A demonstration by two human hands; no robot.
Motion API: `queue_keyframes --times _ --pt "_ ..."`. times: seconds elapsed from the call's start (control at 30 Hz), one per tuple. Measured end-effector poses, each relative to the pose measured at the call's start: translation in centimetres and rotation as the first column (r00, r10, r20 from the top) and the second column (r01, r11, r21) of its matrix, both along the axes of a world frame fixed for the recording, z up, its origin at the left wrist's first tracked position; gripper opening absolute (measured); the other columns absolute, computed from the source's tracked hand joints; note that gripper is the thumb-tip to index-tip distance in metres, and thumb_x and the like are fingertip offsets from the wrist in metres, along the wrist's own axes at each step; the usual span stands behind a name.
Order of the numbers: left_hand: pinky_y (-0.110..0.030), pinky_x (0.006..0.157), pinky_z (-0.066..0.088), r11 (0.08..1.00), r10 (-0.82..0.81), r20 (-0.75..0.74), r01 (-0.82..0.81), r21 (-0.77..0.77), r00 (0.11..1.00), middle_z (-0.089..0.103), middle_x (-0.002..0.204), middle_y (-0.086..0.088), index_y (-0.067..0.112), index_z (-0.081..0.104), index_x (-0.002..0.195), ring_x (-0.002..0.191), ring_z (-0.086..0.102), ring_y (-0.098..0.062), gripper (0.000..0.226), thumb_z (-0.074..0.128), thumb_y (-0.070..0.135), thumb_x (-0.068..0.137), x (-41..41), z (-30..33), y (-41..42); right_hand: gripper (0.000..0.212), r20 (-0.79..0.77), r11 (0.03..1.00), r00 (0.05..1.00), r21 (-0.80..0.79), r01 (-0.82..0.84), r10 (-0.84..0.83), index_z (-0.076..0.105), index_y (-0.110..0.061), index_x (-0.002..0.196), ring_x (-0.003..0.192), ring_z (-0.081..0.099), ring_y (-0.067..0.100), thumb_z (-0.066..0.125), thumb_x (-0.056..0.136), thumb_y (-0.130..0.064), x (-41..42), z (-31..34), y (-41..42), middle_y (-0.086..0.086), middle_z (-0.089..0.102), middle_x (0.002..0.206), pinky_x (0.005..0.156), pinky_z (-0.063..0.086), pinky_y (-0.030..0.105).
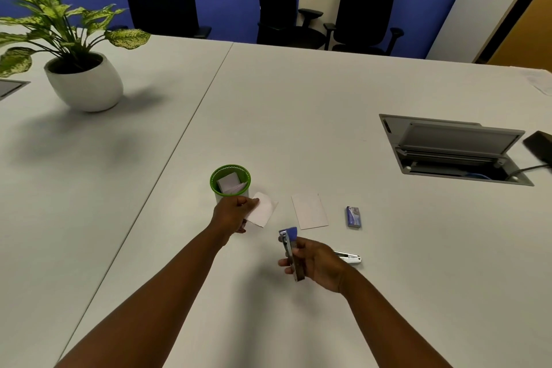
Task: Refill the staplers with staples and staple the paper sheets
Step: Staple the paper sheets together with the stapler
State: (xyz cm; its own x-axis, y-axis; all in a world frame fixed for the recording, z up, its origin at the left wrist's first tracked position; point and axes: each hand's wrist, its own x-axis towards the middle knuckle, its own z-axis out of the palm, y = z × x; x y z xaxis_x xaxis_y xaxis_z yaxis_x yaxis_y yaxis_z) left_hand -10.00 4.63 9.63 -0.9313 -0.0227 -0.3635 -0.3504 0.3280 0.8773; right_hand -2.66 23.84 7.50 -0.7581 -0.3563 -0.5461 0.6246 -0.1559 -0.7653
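Observation:
My left hand (233, 213) pinches a small white paper sheet (264, 212) just above the table, right in front of a green mesh cup (230, 185) that holds more small sheets. My right hand (318, 263) grips a blue and metal stapler (291, 251), held off the table with its blue end pointing away from me. Another white paper sheet (309, 211) lies flat on the table beyond the stapler. A small blue staple box (353, 217) sits to the right of that sheet. A second, silver stapler (349, 258) lies on the table, partly hidden behind my right hand.
A potted plant (83, 81) stands at the far left of the white table (268, 98). An open cable hatch (454, 149) is sunk into the table at the right, with a black object (539, 145) beside it. Three black office chairs (283, 3) stand behind the table.

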Motion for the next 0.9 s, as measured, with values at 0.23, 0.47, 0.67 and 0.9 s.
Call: queue_keyframes --times 0.23,0.47,0.67,0.9 --pt "-0.014 0.037 0.036 0.993 -0.108 -0.058 0.105 -0.057 0.992 0.054 0.060 0.001 0.018 0.067 0.069 0.050 0.042 -0.011 0.019 0.065 0.030 0.084 -0.2 0.4 0.3 0.055 0.023 0.986 0.996 -0.146 -0.079 0.083 0.058 -0.012 0.115 0.060 0.048 0.010 0.023 0.095 -0.049 -0.6 1.1 -0.2 0.002 0.060 0.082 0.052 0.040 0.021" --pt "-0.011 0.034 0.033 0.972 -0.215 -0.107 0.201 -0.125 0.971 0.056 0.057 0.003 0.012 0.071 0.077 0.049 0.044 -0.008 0.019 0.068 0.030 0.082 0.3 0.0 0.8 0.059 0.018 0.991 0.998 -0.117 -0.059 0.061 0.059 -0.011 0.108 0.057 0.053 0.008 0.043 0.075 -0.058 -0.9 0.7 -0.9 0.002 0.071 0.085 0.051 0.044 0.021" --pt "-0.016 0.040 0.036 0.931 -0.305 -0.180 0.253 -0.262 0.935 0.064 0.069 -0.007 0.010 0.072 0.082 0.047 0.049 -0.011 0.023 0.070 0.032 0.080 0.3 -0.1 1.3 0.057 0.029 0.997 1.000 -0.076 0.004 -0.002 0.054 -0.006 0.114 0.059 0.053 0.010 0.044 0.081 -0.052 -0.7 0.8 -1.4 0.009 0.066 0.094 0.051 0.046 0.022" --pt "-0.012 0.035 0.035 0.946 -0.313 -0.191 0.287 -0.153 0.930 0.067 0.079 -0.009 0.007 0.073 0.090 0.048 0.048 -0.008 0.021 0.065 0.025 0.084 0.8 0.0 2.1 0.041 0.079 0.988 0.988 -0.065 0.138 -0.132 0.059 -0.009 0.097 0.063 0.059 0.015 0.057 0.078 -0.046 -0.8 1.7 -1.9 0.005 0.062 0.069 0.054 0.050 0.023"
